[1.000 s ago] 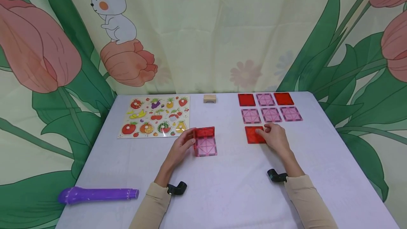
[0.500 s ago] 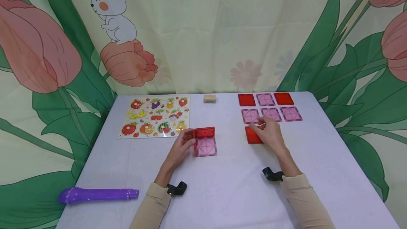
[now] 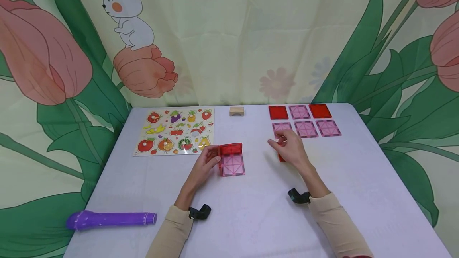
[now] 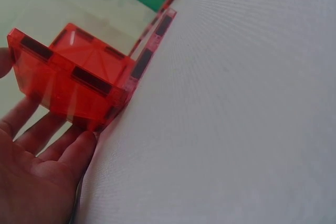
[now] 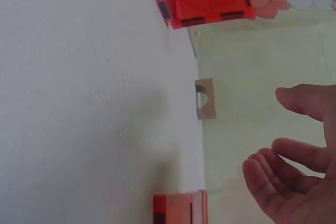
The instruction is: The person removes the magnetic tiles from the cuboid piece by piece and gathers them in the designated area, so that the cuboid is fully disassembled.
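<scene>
My left hand (image 3: 202, 166) holds the upright red magnetic tile (image 4: 63, 85) at the left side of a pink magnetic tile (image 3: 233, 165) lying flat. A second red magnetic tile (image 3: 231, 149) stands along the pink one's far side, forming a corner. In the left wrist view, fingers lie against the red tile's outer face. My right hand (image 3: 292, 148) hovers with thumb and fingers apart, nothing between them, as the right wrist view shows. Below it, mostly hidden, lies another red tile (image 3: 281, 158); its edge looks thick, like a stack, in the right wrist view.
Two rows of flat tiles, pink (image 3: 306, 129) and red (image 3: 320, 111), lie at the back right. A fruit puzzle board (image 3: 173, 130) is at the back left. A small wooden arch block (image 3: 236, 111) sits at the back middle, a purple microphone-shaped object (image 3: 111, 219) at the front left.
My right hand has moved left across the near red tile, from its right edge to its left side, carrying nothing visible. My left hand and the tile corner have stayed put.
</scene>
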A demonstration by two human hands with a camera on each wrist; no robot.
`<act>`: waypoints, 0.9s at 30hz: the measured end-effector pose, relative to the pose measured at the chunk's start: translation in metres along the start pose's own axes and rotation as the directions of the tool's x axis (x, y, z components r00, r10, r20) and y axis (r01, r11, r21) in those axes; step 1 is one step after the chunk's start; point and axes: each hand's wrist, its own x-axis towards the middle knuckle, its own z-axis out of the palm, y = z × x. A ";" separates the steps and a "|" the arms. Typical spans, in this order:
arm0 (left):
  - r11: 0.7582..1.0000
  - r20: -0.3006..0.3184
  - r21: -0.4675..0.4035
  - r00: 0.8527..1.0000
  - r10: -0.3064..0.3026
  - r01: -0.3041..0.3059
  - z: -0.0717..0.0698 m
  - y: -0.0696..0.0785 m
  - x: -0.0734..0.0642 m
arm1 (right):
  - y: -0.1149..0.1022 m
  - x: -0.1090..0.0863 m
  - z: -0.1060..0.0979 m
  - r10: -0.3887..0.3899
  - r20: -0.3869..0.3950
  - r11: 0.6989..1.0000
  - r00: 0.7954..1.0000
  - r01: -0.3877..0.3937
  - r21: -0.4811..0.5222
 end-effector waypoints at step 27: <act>0.999 -0.010 0.004 0.999 -0.051 0.051 0.001 0.000 0.001 | -0.040 0.005 0.070 -0.158 0.233 0.987 0.959 0.149 0.056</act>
